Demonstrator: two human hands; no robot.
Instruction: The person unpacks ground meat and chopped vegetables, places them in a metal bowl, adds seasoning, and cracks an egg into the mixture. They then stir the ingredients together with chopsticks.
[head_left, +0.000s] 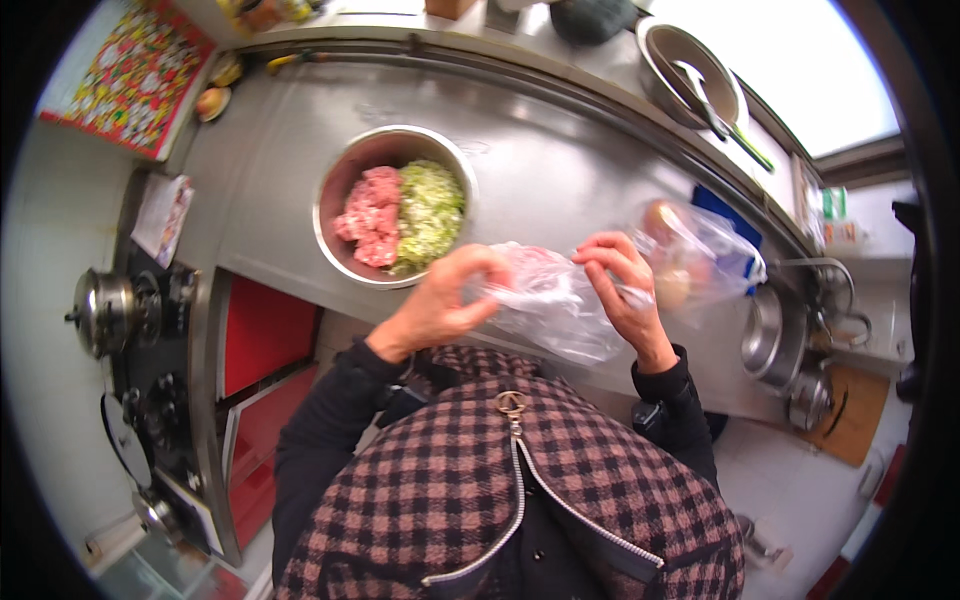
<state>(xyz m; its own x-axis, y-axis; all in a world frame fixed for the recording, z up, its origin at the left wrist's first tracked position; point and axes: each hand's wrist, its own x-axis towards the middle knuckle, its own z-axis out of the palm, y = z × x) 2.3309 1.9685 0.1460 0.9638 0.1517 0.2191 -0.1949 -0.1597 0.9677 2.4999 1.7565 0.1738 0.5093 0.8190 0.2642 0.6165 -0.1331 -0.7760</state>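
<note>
In front of my body, my left hand (456, 291) pinches the left end of a crumpled clear plastic bag (559, 307). My right hand (624, 289) grips the same bag at its right end, with a twist of plastic showing by the palm. Something pinkish shows faintly through the plastic, too blurred to name. Just beyond my left hand, a round stainless steel bowl (325, 217) stands on the counter. Raw ground meat (373, 217) fills its left side, and finely chopped pale green vegetable (429, 214) lies against it on the right.
A clear bag of onion-like produce (679, 259) lies right of my hands, near the sink (795, 330). The steel counter (262, 165) runs to a gas stove with a pot (105, 311) at left. A basin (651, 56) with a white-headed utensil (701, 94) rests on the sill.
</note>
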